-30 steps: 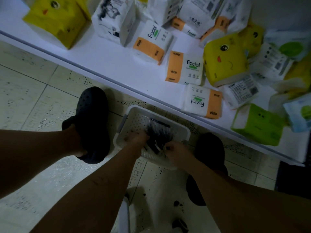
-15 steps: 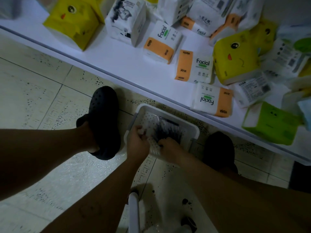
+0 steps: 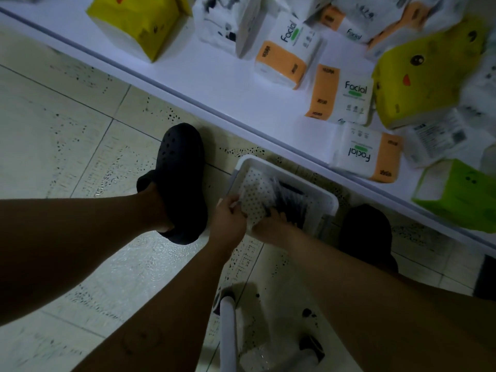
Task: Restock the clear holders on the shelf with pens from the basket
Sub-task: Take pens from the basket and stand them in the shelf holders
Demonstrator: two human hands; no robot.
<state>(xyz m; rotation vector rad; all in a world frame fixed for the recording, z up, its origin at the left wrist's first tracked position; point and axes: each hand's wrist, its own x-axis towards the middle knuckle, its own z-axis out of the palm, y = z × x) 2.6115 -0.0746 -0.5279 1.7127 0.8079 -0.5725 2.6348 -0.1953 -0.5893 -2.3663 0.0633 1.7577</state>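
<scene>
A white perforated basket (image 3: 326, 196) sits on the tiled floor between my feet, against the base of a low white shelf (image 3: 214, 84). Inside it lies a bundle of dark pens (image 3: 291, 201) in clear plastic wrap. My left hand (image 3: 228, 220) pinches the near left edge of the wrap. My right hand (image 3: 271, 228) grips the near end of the pen bundle. Both hands are at the basket's near rim. No clear holders are in view.
Several tissue packs lie on the shelf: orange-and-white "Facial" packs (image 3: 346, 96), yellow packs (image 3: 418, 76), a green pack (image 3: 456, 194). My black clogs (image 3: 182, 181) stand left and right of the basket. A white stool frame (image 3: 228, 334) is below my arms.
Both hands have closed in on the near end of the wrapped pen bundle and lifted the wrap slightly. The camera has shifted, so the basket sits further right in view.
</scene>
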